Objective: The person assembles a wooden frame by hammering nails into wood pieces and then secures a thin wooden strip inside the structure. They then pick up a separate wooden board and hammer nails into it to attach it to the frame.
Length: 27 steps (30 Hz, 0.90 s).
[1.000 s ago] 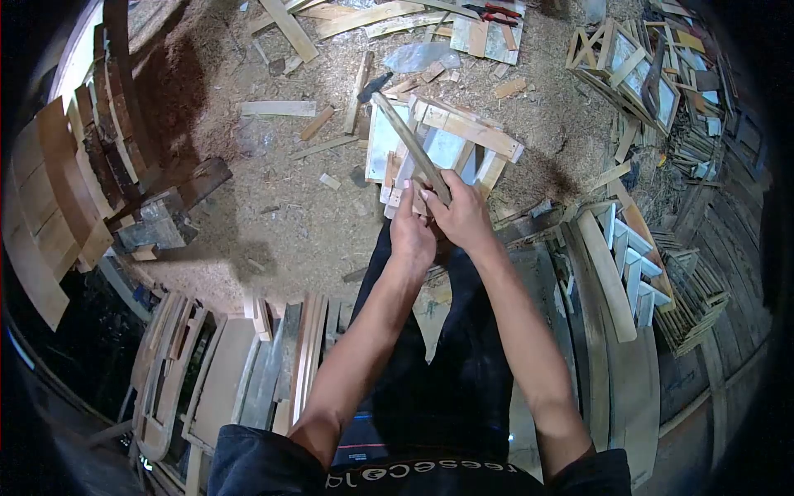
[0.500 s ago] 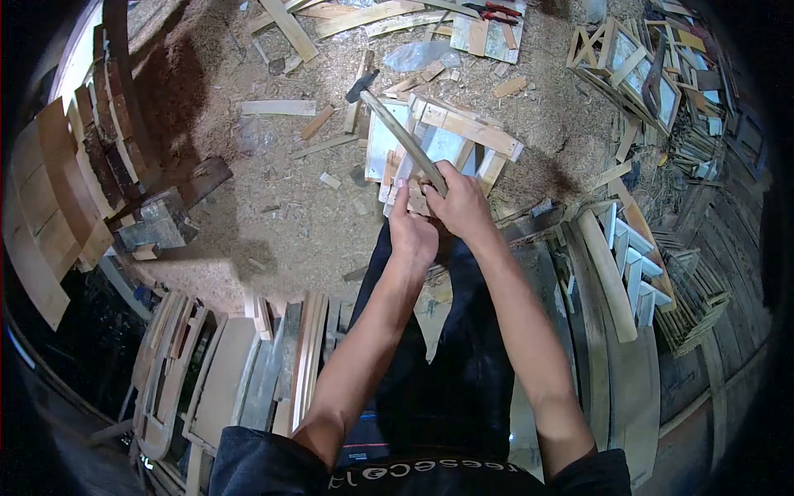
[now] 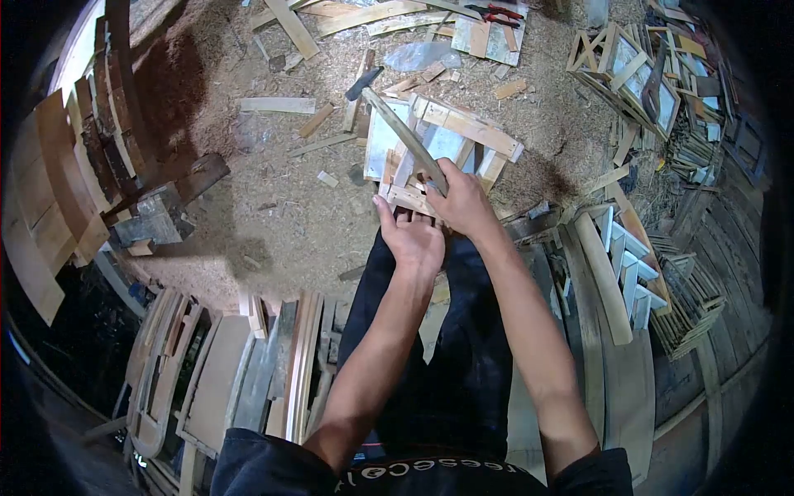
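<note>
My right hand (image 3: 463,201) is closed around the wooden handle of a hammer (image 3: 404,135). The hammer's dark metal head points away to the upper left, above the far side of a small wooden frame (image 3: 470,126). This frame is made of pale strips with whitish panels and stands in front of my knees. Palm up, my left hand (image 3: 413,242) is at the frame's near end, its fingers curled against the near strip and its thumb out along the left side. The fingertips are partly hidden by the wood. Whether a nail is there I cannot make out.
Sawdust and offcuts cover the floor. Red-handled pliers (image 3: 494,14) lie on a board at the top. Frames with a handsaw (image 3: 653,83) are stacked at upper right. Curved boards (image 3: 62,182) stand at left, and slatted wooden pieces (image 3: 633,269) lie at right.
My left hand has turned palm up and slid slightly down and left, its thumb moving off the wood to the side. The hammer in my right hand has barely moved.
</note>
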### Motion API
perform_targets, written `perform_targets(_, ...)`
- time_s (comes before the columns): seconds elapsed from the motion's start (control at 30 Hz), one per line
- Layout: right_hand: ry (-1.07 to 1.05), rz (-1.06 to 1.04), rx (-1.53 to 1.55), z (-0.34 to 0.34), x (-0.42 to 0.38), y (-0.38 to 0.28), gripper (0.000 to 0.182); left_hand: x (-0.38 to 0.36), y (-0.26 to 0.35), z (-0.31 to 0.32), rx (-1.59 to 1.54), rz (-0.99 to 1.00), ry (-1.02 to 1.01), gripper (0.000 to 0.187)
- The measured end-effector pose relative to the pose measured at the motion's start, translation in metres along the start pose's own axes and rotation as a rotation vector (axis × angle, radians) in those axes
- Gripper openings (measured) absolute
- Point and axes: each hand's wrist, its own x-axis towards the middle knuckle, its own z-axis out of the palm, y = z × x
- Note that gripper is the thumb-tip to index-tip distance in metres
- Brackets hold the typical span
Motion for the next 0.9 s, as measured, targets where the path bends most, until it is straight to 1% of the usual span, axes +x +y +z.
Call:
perform_targets(0.07, -0.079, 0.039, -0.003, -0.002, 0.001, 0.001, 0.034, -0.004, -0.001, -0.001, -0.009, -0.007, 0.005, 0.083)
perform_targets(0.17, -0.044, 0.015, -0.017, -0.003, -0.001, 0.0, 0.031, -0.009, -0.004, 0.003, -0.002, -0.03, -0.015, 0.087)
perform_targets(0.23, -0.043, 0.003, -0.056, -0.005, 0.0, 0.0, 0.031, -0.006, -0.009, 0.002, -0.001, 0.004, -0.011, 0.093)
perform_targets(0.27, -0.041, -0.006, -0.09, -0.006, 0.0, 0.0, 0.031, -0.003, -0.011, 0.0, -0.005, 0.003, -0.011, 0.093)
perform_targets(0.33, -0.045, -0.017, -0.07, -0.008, -0.001, -0.001, 0.031, 0.002, -0.012, -0.005, -0.04, 0.006, -0.101, 0.093)
perform_targets(0.4, -0.048, -0.034, -0.047, -0.009, 0.0, -0.004, 0.032, 0.002, -0.011, -0.009, -0.041, 0.009, -0.113, 0.092)
perform_targets(0.47, -0.055, 0.03, -0.086, -0.011, -0.004, -0.008, 0.032, 0.001, -0.01, -0.011, -0.041, 0.008, -0.128, 0.091)
perform_targets(0.5, -0.055, 0.029, -0.09, -0.011, -0.006, -0.007, 0.032, -0.001, -0.009, -0.011, 0.008, 0.008, -0.123, 0.091)
perform_targets(0.57, 0.011, -0.014, -0.087, -0.009, -0.011, -0.002, 0.029, -0.005, -0.008, -0.013, 0.115, 0.011, -0.097, 0.09)
perform_targets(0.7, 0.051, -0.031, -0.004, -0.008, -0.018, 0.004, 0.026, -0.001, -0.004, -0.035, 0.223, -0.047, -0.14, 0.09)
perform_targets(0.77, 0.059, -0.037, 0.096, -0.007, -0.021, 0.007, 0.026, -0.001, -0.003, -0.04, 0.249, -0.059, -0.137, 0.09)
perform_targets(0.9, 0.064, -0.04, 0.131, -0.008, -0.023, 0.008, 0.025, -0.001, -0.003, -0.043, 0.299, -0.066, -0.141, 0.089)
